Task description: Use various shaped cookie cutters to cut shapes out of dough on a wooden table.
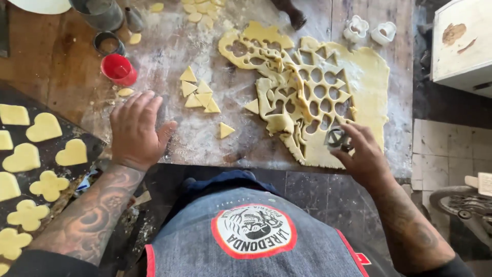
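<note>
A rolled sheet of pale yellow dough point(366, 77) lies on the floured wooden table point(174, 51), full of round and triangular cut-out holes. My right hand point(361, 154) holds a small dark metal cutter point(335, 138) against the dough's near edge. My left hand point(136, 128) rests flat on the table with fingers spread, holding nothing. Several cut dough triangles point(197, 92) lie just right of it. A dark baking tray point(51, 149) at the left carries heart-shaped cut cookies point(43, 127) and flower-shaped ones.
A red round cutter point(119, 69) and a metal ring cutter point(108, 43) stand at the back left. Two white plastic cutters point(369, 31) sit at the back right. Small round dough pieces point(197, 13) lie at the far edge. A white cabinet point(461, 41) stands right.
</note>
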